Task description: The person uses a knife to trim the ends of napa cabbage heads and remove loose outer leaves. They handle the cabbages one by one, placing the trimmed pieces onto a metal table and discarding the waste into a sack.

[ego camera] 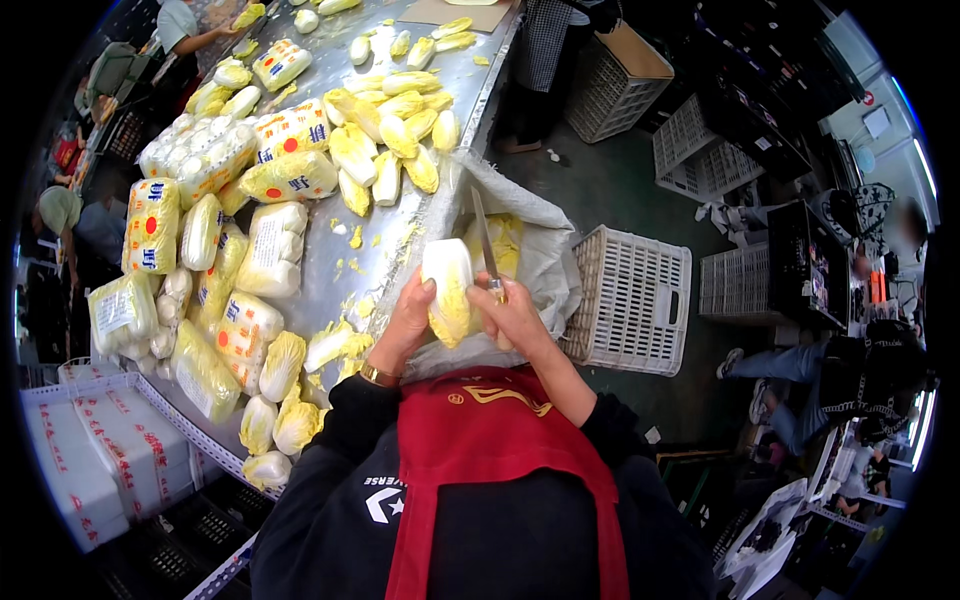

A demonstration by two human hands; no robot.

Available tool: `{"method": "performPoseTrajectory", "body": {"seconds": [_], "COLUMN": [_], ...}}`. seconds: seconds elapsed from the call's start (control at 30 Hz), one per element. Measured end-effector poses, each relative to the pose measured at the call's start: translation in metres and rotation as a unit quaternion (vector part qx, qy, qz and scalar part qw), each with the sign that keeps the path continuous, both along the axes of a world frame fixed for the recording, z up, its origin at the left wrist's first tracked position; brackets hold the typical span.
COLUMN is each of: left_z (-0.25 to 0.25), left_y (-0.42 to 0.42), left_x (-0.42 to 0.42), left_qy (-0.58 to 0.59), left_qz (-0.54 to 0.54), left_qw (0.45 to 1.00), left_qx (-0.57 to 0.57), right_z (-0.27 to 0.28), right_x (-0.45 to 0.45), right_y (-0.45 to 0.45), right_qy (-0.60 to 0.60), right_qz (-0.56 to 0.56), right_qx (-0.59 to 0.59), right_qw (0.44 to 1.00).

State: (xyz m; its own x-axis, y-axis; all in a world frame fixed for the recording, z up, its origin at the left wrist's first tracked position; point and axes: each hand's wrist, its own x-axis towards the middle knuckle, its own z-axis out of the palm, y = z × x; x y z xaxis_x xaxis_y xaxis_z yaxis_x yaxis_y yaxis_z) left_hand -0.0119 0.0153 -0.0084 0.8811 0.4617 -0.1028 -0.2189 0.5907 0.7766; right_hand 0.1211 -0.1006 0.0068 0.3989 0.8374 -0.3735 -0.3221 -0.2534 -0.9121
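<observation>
My left hand (409, 315) grips a small napa cabbage (448, 281) by its side, with the white base pointing away from me. In my right hand (514, 315) is a knife (484, 236), its blade pointing up and away; the fingertips of that hand also touch the cabbage. Beneath both hands lies the rim of a white woven sack (562, 232), with yellow-green leaves (506, 240) inside. Loose cabbages (397, 135) are heaped on the metal table (330, 240) beyond, and leaf scraps (334, 345) lie near my left wrist.
Packed bags of cabbage (247, 330) pile up at the table's left. A white plastic crate (634, 300) stands right of the sack, more crates (619, 86) farther off. White foam boxes (112, 450) sit at lower left. A person (187, 30) works across the table; others are around.
</observation>
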Motion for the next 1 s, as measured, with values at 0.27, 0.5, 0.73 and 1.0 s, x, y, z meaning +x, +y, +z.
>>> {"method": "performPoseTrajectory", "body": {"seconds": [0.27, 0.5, 0.73, 1.0], "left_z": [-0.009, -0.013, -0.019, -0.023], "left_y": [-0.011, -0.015, -0.017, -0.018], "left_x": [0.014, 0.013, 0.01, 0.003], "left_qy": [0.075, 0.128, 0.13, 0.123], "left_qz": [0.082, 0.052, 0.023, 0.009], "left_qw": [0.993, 0.987, 0.989, 0.99], "left_qx": [0.042, 0.086, 0.067, 0.064], "right_z": [0.0, 0.004, 0.013, 0.011], "right_x": [-0.006, -0.004, 0.002, -0.006], "right_y": [-0.003, -0.014, -0.019, -0.025], "right_qy": [-0.252, -0.201, -0.233, -0.286], "right_qz": [0.008, 0.001, 0.048, 0.045], "right_qx": [-0.07, -0.003, -0.026, -0.047], "right_qw": [0.965, 0.979, 0.971, 0.956]}}
